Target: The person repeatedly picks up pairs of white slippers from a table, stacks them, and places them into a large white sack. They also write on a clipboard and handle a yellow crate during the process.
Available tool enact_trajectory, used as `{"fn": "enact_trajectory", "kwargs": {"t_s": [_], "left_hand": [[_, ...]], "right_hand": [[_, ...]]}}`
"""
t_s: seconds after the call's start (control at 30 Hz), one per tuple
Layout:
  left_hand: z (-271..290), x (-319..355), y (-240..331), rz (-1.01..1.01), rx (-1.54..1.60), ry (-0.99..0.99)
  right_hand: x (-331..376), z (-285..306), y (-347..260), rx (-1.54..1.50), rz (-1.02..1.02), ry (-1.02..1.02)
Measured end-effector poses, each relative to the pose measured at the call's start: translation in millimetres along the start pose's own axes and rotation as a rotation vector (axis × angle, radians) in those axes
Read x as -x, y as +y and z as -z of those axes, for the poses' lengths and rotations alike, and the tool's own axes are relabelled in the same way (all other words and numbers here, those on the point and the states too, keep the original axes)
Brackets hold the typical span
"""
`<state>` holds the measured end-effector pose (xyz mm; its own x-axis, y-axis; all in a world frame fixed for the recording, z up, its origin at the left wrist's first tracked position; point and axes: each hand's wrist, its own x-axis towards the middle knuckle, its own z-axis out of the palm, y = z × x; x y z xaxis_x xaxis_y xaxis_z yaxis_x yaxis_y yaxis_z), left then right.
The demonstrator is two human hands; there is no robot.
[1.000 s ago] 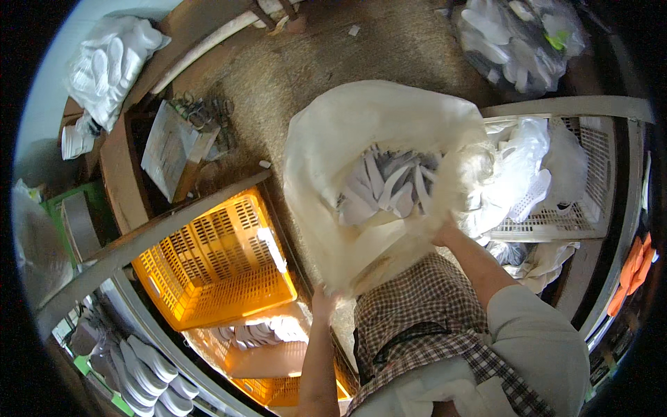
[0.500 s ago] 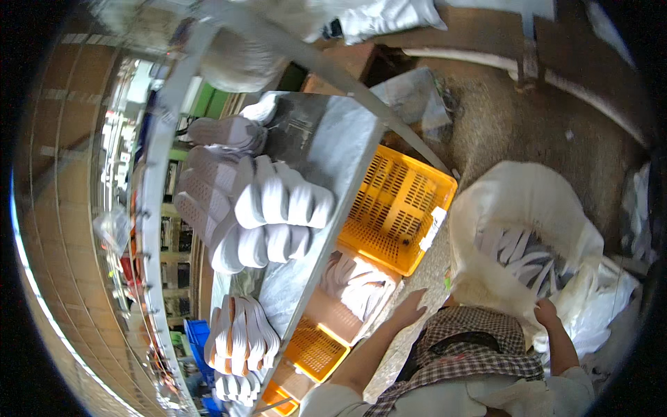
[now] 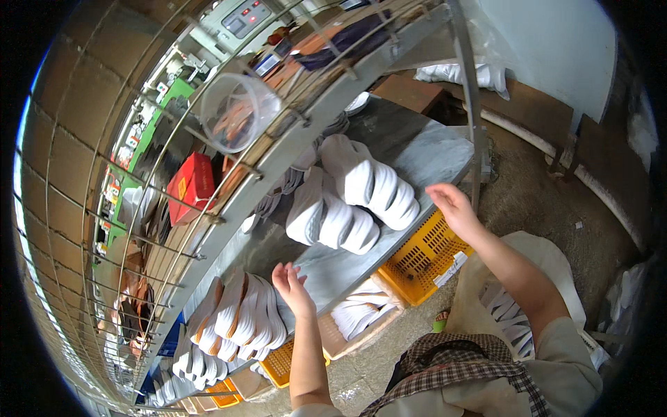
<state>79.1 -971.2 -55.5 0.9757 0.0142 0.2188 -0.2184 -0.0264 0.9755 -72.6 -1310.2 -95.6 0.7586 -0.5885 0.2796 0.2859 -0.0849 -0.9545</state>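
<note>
left fingers (image 3: 280,275), right fingers (image 3: 442,197): loosely spread | white insoles (image 3: 326,217): between them, on tabletop (image 3: 332,270) | yellow crate (image 3: 421,261): below right fingers

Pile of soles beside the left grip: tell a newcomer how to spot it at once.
Start from the grey tabletop that runs diagonally across the view. Toward its lower-left end, just left of the left grip, lies a pile of white soles. Brown edges among the white ones set it apart from the all-white piles farther up the tabletop.
</note>
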Motion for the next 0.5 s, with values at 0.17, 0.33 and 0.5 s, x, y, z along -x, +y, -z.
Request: {"fn": "enact_trajectory", "kwargs": {"t_s": [0.17,0.33,0.5], "left_hand": [[-20.0,-47.0,-26.5,0.352,0.228,-0.126],[-43.0,-79.3,-46.6,0.503,0.477,-0.457],[-83.7,-85.0,-34.7,0.633,0.703,-0.635]], "right_hand": [[-59.5,-40.6,3.6,-0.142,-0.266,0.015],[-100.7,-54.6,19.6,-0.505,-0.584,-0.225],[-128.0,-65.2,24.8,-0.712,-0.688,-0.421]]}}
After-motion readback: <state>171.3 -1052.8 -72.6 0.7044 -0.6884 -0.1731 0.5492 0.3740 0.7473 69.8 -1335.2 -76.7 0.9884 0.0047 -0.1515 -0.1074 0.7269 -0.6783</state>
